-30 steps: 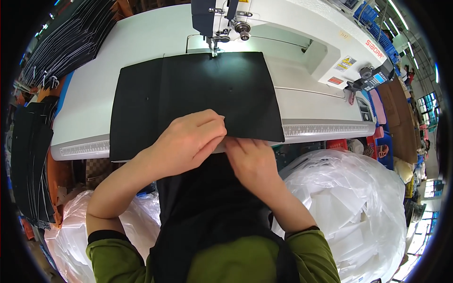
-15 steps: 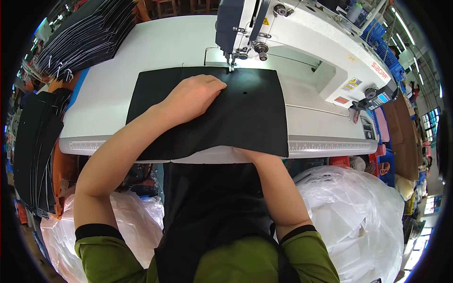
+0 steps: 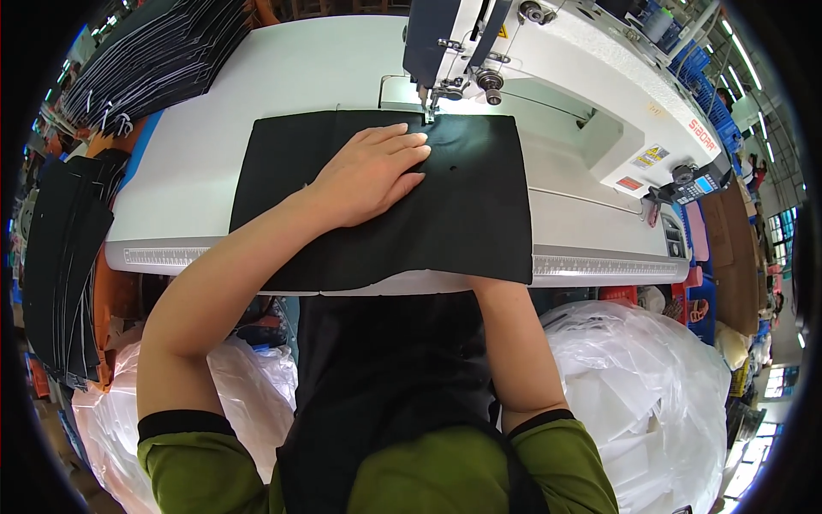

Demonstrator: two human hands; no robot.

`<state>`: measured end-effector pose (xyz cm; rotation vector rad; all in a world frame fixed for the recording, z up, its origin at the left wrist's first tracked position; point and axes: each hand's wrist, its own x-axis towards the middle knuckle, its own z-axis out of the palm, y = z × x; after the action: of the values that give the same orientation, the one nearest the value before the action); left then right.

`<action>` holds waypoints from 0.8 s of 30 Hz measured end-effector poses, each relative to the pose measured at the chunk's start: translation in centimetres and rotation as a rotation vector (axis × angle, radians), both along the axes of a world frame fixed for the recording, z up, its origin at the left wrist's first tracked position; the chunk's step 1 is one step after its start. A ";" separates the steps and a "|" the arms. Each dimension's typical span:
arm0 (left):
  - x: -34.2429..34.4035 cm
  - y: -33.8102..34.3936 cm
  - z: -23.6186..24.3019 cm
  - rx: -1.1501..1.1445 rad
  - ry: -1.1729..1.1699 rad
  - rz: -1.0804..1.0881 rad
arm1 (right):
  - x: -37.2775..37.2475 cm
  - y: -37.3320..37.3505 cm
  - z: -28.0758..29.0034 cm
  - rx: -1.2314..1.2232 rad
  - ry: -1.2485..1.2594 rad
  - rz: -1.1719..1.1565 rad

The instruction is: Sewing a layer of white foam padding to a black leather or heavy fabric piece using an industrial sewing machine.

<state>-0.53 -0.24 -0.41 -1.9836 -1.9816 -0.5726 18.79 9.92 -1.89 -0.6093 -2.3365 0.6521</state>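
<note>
A black fabric panel point(image 3: 462, 218) lies on the white sewing machine table, its far edge under the presser foot point(image 3: 430, 113) of the sewing machine point(image 3: 591, 94). My left hand point(image 3: 372, 176) rests on top of the panel, left of the foot, with fingers stretched out and slightly apart. A small dark mark shows on the cloth right of my fingertips. My right forearm point(image 3: 505, 317) reaches in under the panel's near edge; the right hand is beneath the cloth and its fingers are hidden.
Stacks of black panels point(image 3: 163, 60) stand at the far left, with more black pieces point(image 3: 64, 265) hanging below. A ruler strip point(image 3: 599, 265) runs along the table's front edge. Big plastic bags point(image 3: 634, 394) bulge on both sides of my lap. A control panel point(image 3: 698, 184) sits on the machine's right.
My left hand has gone from curled fingers to stretched out and sits slightly further right. My right hand has slid fully under the cloth. The machine appears shifted slightly right and up in view.
</note>
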 end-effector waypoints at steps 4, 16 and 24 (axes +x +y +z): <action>-0.1 0.1 0.0 0.012 0.047 -0.004 | 1.4 -1.0 1.2 0.359 -0.065 0.073; 2.4 -1.8 1.1 -0.037 0.200 -0.200 | 6.8 -1.8 2.3 0.506 -0.287 0.286; 7.3 -6.1 1.4 -0.056 -0.054 -0.212 | 9.5 -1.7 5.5 0.286 -0.072 0.509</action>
<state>6.76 -6.29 1.02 -2.2532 -1.8483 -0.6308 28.24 8.23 3.64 0.1000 -2.6067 0.4999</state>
